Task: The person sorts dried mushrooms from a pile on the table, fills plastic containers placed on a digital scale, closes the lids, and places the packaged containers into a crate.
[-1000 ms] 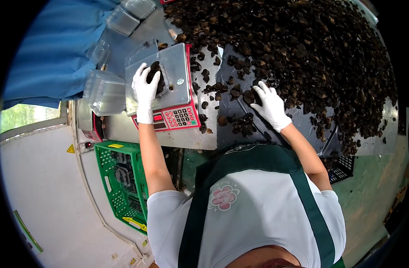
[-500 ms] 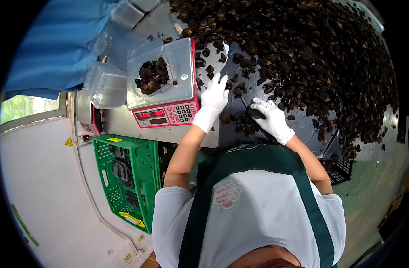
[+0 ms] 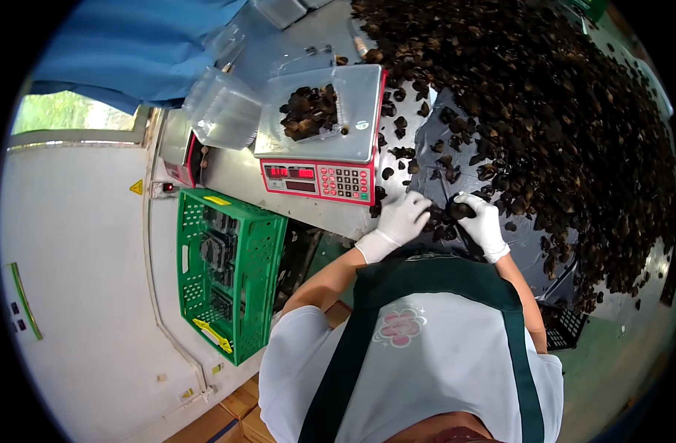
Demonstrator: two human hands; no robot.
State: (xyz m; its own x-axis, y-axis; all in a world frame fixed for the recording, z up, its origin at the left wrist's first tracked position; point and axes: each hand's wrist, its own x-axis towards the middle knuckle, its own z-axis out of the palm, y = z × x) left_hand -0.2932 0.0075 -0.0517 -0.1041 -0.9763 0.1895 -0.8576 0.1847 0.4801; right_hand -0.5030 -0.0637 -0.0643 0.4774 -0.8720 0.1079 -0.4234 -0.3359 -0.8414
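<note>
My right hand (image 3: pixel 483 226), in a white glove, has its fingers closed around a dark piece of mushroom (image 3: pixel 462 210), which looks like wood ear. My left hand (image 3: pixel 403 221), gloved as well, is beside several loose pieces at the table's near edge. Its fingers are bent and a little apart, with nothing visible in them. To the left, a red and silver digital scale (image 3: pixel 362 177) has its display lit. On the pan lies an open clear plastic box (image 3: pixel 339 111) with a small heap of mushrooms (image 3: pixel 308 113) in it.
A large mushroom pile (image 3: pixel 552 118) covers the table's far and right side. Stacked clear boxes (image 3: pixel 223 111) stand left of the scale. A green crate (image 3: pixel 260 284) holding dark packs is below the table's left edge; a black crate (image 3: pixel 567 325) is at right.
My left hand has drawn back from beside the scale toward the near edge, its fingers now more bent. My right hand still holds a dark piece. The view has shifted left.
</note>
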